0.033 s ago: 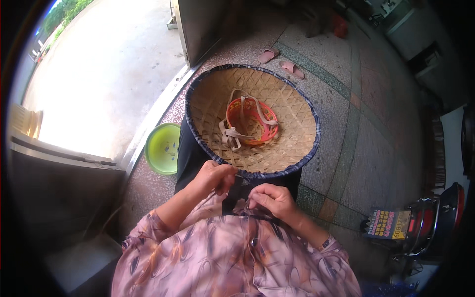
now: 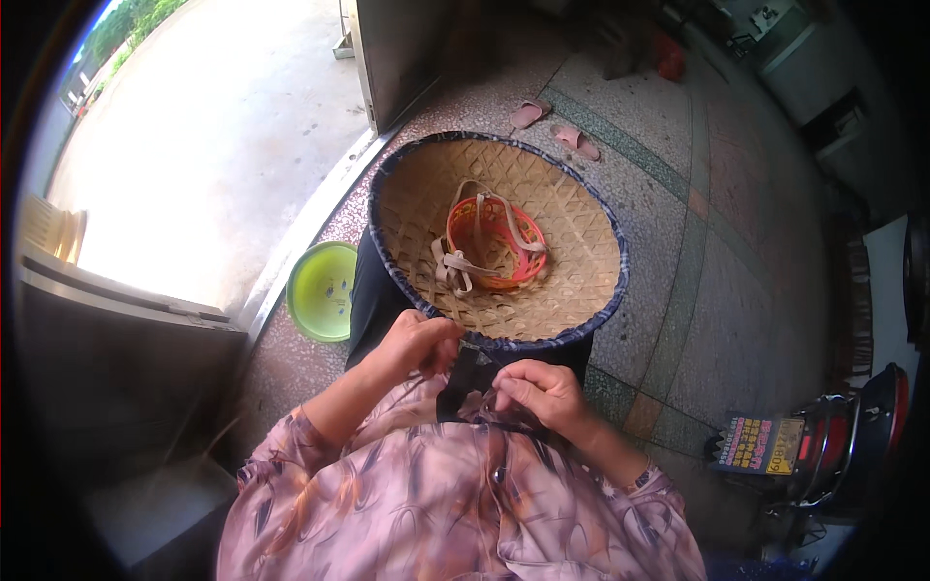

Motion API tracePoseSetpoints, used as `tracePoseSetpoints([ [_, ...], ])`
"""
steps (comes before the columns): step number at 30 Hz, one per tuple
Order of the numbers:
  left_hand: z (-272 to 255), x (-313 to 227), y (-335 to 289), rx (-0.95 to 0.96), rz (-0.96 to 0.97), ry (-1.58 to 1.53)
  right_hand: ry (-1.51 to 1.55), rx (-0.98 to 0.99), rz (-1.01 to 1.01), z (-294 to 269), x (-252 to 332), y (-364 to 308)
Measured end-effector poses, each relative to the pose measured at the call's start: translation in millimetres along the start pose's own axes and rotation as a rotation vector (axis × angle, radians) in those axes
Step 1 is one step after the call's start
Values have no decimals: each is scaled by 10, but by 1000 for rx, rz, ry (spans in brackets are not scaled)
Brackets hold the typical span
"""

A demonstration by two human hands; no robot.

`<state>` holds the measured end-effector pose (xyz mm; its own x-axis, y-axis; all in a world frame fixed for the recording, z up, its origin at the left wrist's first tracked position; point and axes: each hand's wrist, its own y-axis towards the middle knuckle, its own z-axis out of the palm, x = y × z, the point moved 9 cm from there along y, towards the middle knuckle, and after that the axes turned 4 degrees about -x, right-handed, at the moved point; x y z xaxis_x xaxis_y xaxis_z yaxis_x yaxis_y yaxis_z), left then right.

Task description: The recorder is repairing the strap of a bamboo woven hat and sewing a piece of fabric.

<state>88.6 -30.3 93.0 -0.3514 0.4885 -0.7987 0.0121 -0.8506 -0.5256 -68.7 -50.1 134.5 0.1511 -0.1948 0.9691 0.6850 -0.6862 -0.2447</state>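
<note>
A wide woven bamboo hat (image 2: 572, 242) lies upturned on my lap, its hollow facing up and its rim bound in dark blue patterned cloth. Inside sits a red-orange openwork plastic inner band (image 2: 528, 257) with knotted beige straps (image 2: 453, 263). My left hand (image 2: 418, 344) is closed at the near rim, its fingertips pinching the blue edge. Just right of it and nearer my body, my right hand (image 2: 544, 392) is closed in a pinch, apart from the rim. What it pinches is too small to make out; a faint thin line runs between the rim and these fingers.
A green basin (image 2: 322, 292) stands on the floor by the doorway at left. Pink slippers (image 2: 577, 141) lie beyond the hat. At the lower right is the rear of a vehicle with a yellow plate (image 2: 786, 445). An open door (image 2: 397, 58) borders the bright ground outside.
The whole view has shifted slightly. Both hands keep nearly the same pose at the near side of the hat.
</note>
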Motion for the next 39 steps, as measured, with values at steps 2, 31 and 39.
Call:
tracePoseSetpoints([
  [2,-106,-418,-29,-36,-5,89,-143,46,-111,-46,531,123],
  [31,-83,-364,702,-149,594,844,300,-314,-5,-820,-344,1104],
  [39,366,-352,756,-206,739,702,452,-398,-8,-1090,-395,865],
])
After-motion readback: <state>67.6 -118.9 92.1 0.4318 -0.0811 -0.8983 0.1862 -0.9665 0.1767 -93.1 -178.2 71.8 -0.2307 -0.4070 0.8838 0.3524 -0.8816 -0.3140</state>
